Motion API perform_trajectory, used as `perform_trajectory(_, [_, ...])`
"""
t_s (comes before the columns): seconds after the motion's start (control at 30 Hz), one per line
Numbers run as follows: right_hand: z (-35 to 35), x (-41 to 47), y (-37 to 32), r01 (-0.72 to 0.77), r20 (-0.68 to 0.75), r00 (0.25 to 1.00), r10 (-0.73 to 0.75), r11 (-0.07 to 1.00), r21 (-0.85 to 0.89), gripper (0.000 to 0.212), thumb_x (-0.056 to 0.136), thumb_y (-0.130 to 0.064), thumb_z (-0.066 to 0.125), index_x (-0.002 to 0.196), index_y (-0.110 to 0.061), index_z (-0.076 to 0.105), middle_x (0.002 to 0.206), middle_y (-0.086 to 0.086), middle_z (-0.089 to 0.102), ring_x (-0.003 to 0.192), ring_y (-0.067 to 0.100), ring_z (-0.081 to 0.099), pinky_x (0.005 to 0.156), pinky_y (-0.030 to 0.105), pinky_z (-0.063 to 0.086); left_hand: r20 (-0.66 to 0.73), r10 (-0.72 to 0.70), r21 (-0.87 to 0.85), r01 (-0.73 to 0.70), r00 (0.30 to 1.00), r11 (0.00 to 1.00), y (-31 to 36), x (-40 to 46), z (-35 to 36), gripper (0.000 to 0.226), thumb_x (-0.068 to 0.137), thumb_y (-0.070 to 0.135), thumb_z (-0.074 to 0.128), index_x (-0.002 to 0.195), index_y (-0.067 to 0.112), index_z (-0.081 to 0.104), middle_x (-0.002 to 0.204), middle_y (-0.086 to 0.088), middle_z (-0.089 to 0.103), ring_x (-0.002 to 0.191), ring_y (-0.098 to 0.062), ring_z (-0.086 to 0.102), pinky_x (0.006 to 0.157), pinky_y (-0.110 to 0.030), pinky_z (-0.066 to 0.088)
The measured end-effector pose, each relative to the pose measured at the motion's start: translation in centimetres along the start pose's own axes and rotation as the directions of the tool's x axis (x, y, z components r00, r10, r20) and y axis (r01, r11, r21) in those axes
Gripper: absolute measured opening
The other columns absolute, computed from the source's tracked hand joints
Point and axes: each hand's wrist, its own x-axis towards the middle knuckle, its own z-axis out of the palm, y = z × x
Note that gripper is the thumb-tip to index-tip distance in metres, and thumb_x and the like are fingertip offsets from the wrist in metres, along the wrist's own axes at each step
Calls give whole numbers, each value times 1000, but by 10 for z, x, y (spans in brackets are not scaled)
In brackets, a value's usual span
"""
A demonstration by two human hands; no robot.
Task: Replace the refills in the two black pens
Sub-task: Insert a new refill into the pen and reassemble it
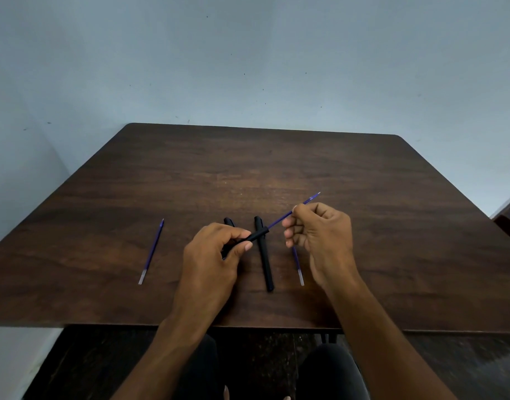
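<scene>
My left hand [212, 255] grips a black pen barrel [255, 235] just above the dark wooden table [276, 168], its open end pointing up and right. My right hand [320, 235] pinches a blue refill [279, 219] that runs from the barrel's mouth up past my fingers, partly inside the barrel. A second black pen [264, 255] lies capped on the table between my hands. A black cap [229, 221] shows just beyond my left hand. One spare blue refill [152, 252] lies at the left. Another refill [298, 265] lies partly hidden under my right hand.
The table's front edge [248, 326] runs just above my knees. A pale blue wall stands behind the table. A dark piece of furniture [507, 223] shows at the right edge.
</scene>
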Motion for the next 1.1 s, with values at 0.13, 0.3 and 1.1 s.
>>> perform_trajectory(0.13, [6, -8, 8, -24, 51, 998, 26, 999, -32, 19, 90, -4, 64, 72, -7, 69, 66, 11, 71, 52, 18, 59, 46, 29, 49, -10, -9, -7, 9, 1000, 1000, 1, 0, 0, 19, 83, 22, 78, 101, 26, 74, 94, 18, 66, 92, 2, 61, 83, -7, 43])
perform_trajectory(0.3, [9, -13, 10, -13, 98, 995, 20, 997, -77, 22, 88, -4, 65, 68, -10, 70, 65, 10, 70, 52, 15, 57, 44, 26, 46, -10, -5, 2, 5, 1000, 1000, 2, 0, 0, 19, 83, 20, 77, 102, 24, 75, 95, 18, 65, 92, 3, 60, 83, -7, 43])
perform_trajectory(1.1, [2, -15, 2, -7, 138, 990, 9, 1000, -17, 14, 84, -16, 78, 83, -2, 75, 67, 8, 69, 57, 18, 60, 50, 27, 51, -64, -42, -52, 39, 997, 998, 3, -1, -2, 20, 82, 8, 78, 98, 19, 74, 92, 20, 62, 95, 18, 55, 82, 1, 38])
